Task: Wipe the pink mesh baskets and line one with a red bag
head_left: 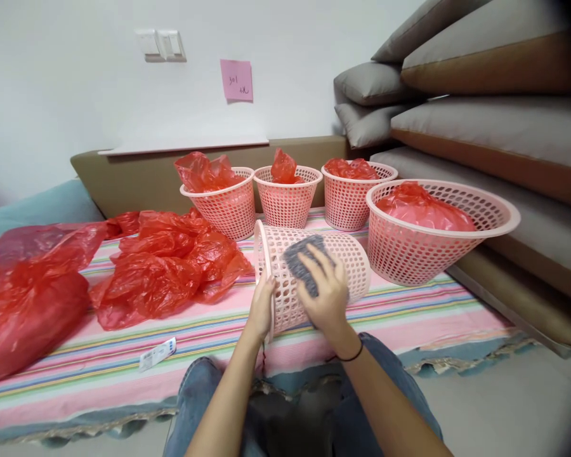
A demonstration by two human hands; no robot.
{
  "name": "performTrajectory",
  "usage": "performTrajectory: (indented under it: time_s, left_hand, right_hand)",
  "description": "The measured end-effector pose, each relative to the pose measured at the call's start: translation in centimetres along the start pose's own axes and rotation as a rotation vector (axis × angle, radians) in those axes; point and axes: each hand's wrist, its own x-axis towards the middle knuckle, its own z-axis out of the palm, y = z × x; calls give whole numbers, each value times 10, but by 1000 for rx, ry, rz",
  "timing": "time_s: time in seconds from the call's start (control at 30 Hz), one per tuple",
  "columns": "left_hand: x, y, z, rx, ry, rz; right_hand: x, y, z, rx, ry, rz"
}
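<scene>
A pink plastic mesh basket lies on its side on the striped cloth, right in front of me. Its rim faces left and its base points right. My left hand grips the rim, with some fingers hidden behind it. A grey cloth is pressed against the basket's outer wall under my right hand. The fingers of that hand are bent over the cloth, and part of the cloth shows past the fingertips.
Several upright pink baskets holding red plastic bags stand behind and to the right. Crumpled red bags and a filled red bag lie left. A small white packet rests near the front edge. Stacked cushions rise at right.
</scene>
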Motion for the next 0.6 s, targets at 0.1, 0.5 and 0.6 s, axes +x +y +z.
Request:
performTrajectory:
  time_s: [0.1,0.5,0.6]
  left_hand:
    - [2,1,-2,-5,-4,12]
    - [-10,1,5,13,-21,-12]
    - [-7,-2,5,41,25,-18]
  right_hand:
    - [0,-21,3,26,-57,-107]
    - [9,47,-10,-61,48,234]
    - [4,3,-2,11,-55,20]
